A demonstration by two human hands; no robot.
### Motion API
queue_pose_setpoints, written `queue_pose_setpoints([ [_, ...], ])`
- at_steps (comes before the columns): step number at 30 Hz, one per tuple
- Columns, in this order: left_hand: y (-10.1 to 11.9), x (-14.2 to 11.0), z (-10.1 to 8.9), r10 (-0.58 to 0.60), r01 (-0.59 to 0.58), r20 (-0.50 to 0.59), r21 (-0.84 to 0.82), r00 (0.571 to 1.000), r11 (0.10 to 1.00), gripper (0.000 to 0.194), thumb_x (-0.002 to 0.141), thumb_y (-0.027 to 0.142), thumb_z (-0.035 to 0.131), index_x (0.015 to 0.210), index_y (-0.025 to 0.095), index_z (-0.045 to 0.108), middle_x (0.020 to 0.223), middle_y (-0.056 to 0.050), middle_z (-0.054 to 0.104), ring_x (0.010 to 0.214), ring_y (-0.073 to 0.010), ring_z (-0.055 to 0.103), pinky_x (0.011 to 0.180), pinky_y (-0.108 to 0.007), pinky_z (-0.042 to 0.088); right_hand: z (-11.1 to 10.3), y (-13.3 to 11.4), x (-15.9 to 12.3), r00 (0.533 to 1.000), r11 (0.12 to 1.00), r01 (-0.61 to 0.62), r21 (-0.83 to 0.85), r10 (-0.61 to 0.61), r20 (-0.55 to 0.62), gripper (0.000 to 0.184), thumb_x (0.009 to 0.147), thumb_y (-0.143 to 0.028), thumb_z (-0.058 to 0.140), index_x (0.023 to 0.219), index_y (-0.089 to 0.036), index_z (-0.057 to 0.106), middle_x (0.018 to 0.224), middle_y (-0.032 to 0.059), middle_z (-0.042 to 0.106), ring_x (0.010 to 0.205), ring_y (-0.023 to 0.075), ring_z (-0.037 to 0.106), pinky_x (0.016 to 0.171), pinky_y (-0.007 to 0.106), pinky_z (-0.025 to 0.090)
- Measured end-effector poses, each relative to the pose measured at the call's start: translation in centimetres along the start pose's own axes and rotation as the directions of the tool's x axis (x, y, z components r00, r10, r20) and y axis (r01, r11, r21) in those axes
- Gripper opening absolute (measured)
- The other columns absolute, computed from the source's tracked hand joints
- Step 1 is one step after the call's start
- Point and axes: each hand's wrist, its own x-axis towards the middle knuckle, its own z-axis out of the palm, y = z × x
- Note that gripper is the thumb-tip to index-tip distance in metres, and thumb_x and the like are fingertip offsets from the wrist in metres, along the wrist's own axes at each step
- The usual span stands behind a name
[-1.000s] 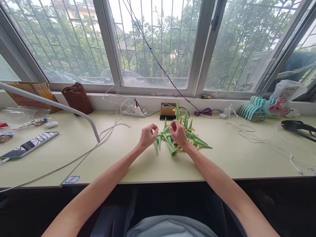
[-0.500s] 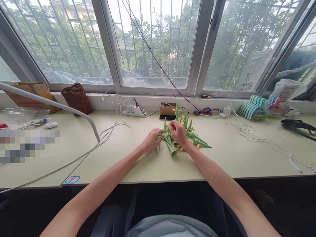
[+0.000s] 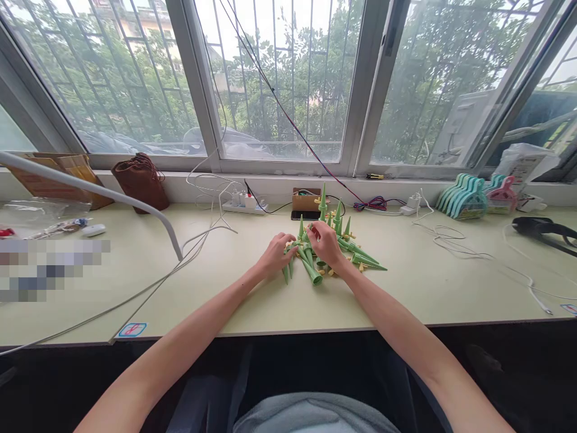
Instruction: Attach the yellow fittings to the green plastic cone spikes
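Observation:
Green plastic watering spikes point(image 3: 310, 269) with small yellow valves lie in a cluster on the desk; several more stand upright behind, including a tall one point(image 3: 323, 201). At the cluster's left side is my left hand point(image 3: 274, 255), its fingers and thumb apart and bent over green pieces. My right hand point(image 3: 326, 243) is over the middle, with thumb and fingertips pinched on a green spike piece, mostly hidden by the fingers. To the right of that wrist, long spikes point(image 3: 368, 261) lie with their points to the right.
Behind the spikes are a small cardboard box point(image 3: 307, 193) and a dark phone point(image 3: 305, 214). A power strip point(image 3: 246, 207), white cables point(image 3: 198, 240) and a brown pouch point(image 3: 140, 180) are to the left. Hangers point(image 3: 464, 197) and a black strapped item point(image 3: 545, 230) are at right.
The fingers of my left hand have drawn back slightly to the left and parted a little. My right hand stays nearly in place, with only a small shift.

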Motion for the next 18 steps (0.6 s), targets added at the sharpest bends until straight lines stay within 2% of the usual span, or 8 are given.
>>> queue_pose_setpoints([
  [4, -0.4, 0.2, -0.1, 0.042, -0.041, 0.065, -0.023, 0.997, 0.999, 0.035, 0.094, 0.043, 0.048, 0.115, 0.021, 0.064, 0.114, -0.01, 0.064, 0.11, -0.0254, 0.059, 0.098, -0.04, 0.046, 0.1, 0.0, 0.0, 1.0, 1.0, 0.012, 0.014, -0.013, 0.012, 0.013, 0.095, -0.024, 0.047, 0.085, -0.02, 0.055, 0.079, 0.004, 0.056, 0.069, 0.0173, 0.051, 0.066, 0.03, 0.042],
  [10, -1.0, 1.1, 0.2, 0.082, -0.084, 0.132, 0.004, 0.988, 0.996, 0.043, 0.095, 0.05, 0.043, 0.122, 0.025, 0.066, 0.117, -0.01, 0.066, 0.116, -0.0266, 0.057, 0.1, -0.04, 0.044, 0.2, 0.0, -0.2, 0.999, 0.998, 0.025, 0.052, -0.027, 0.039, 0.012, 0.094, -0.024, 0.048, 0.09, -0.02, 0.058, 0.084, 0.0045, 0.055, 0.07, 0.0162, 0.053, 0.068, 0.03, 0.045],
  [18, -0.8, 1.5, 0.3, 0.07, -0.075, 0.199, 0.015, 0.977, 0.997, 0.042, 0.097, 0.049, 0.038, 0.115, 0.022, 0.065, 0.106, -0.009, 0.07, 0.103, -0.0252, 0.062, 0.094, -0.038, 0.045, -0.1, -0.1, -0.2, 0.997, 0.996, 0.047, 0.072, -0.05, 0.05, 0.015, 0.096, -0.026, 0.047, 0.093, -0.02, 0.059, 0.086, 0.0046, 0.053, 0.07, 0.0156, 0.052, 0.069, 0.031, 0.046],
])
